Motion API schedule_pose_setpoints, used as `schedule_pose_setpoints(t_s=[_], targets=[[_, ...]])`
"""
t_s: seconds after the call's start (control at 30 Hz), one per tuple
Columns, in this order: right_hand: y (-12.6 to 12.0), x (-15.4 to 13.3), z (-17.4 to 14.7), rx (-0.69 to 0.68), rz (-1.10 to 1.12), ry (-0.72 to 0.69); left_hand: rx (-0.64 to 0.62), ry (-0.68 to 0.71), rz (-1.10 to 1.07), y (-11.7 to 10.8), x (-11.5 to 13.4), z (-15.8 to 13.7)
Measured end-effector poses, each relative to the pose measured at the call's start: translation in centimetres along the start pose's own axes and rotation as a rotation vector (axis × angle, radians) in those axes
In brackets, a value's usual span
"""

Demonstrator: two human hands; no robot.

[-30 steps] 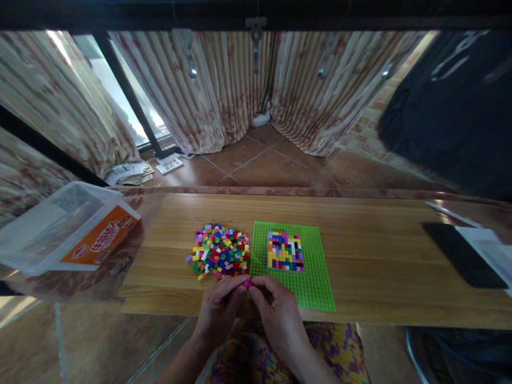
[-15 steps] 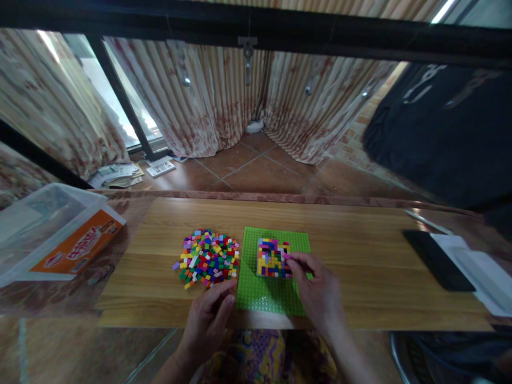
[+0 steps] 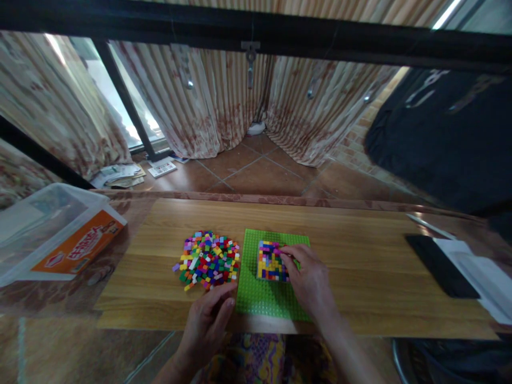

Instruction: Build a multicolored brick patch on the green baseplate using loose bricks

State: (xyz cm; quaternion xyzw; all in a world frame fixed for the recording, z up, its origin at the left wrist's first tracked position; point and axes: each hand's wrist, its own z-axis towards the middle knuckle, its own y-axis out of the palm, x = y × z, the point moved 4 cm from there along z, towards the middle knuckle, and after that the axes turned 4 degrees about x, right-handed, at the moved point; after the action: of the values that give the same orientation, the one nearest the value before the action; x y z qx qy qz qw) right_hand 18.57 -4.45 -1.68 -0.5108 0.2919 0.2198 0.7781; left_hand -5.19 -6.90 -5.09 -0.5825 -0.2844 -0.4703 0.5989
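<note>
A square build of small multicoloured toy bricks (image 3: pixel 269 261) stands on the green studded baseplate (image 3: pixel 264 298). Over its upper right part is my right hand (image 3: pixel 310 272), thumb and forefinger pinched on a small pink brick (image 3: pixel 277 250) at the build's top surface. The fingers partly hide that brick and the right side of the build. My left hand (image 3: pixel 210 314) rests at the table's near edge, fingers loosely curled, thumb and forefinger apart, and nothing shows between them. Just beyond its fingertips lies a heap of loose toy bricks (image 3: pixel 208 261) in many colours.
The wooden tabletop (image 3: pixel 360 256) runs wide to the right. On its right end lie a black flat object (image 3: pixel 442 265) and white papers (image 3: pixel 476 272). A clear plastic box (image 3: pixel 80 205) with an orange label stands at the left. Curtains (image 3: pixel 216 106) hang beyond the table.
My right hand has moved slightly left and away from me across the build, with the pink brick at its fingertips. My left hand has stayed almost still.
</note>
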Motion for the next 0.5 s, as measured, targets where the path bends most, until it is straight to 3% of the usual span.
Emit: schedule_pose_setpoints(t_s=[0.5], targets=[[-0.3, 0.2, 1.3, -0.022, -0.102, -0.053, -0.002, -0.001, 0.014, 0.0, 0.2, 0.1]])
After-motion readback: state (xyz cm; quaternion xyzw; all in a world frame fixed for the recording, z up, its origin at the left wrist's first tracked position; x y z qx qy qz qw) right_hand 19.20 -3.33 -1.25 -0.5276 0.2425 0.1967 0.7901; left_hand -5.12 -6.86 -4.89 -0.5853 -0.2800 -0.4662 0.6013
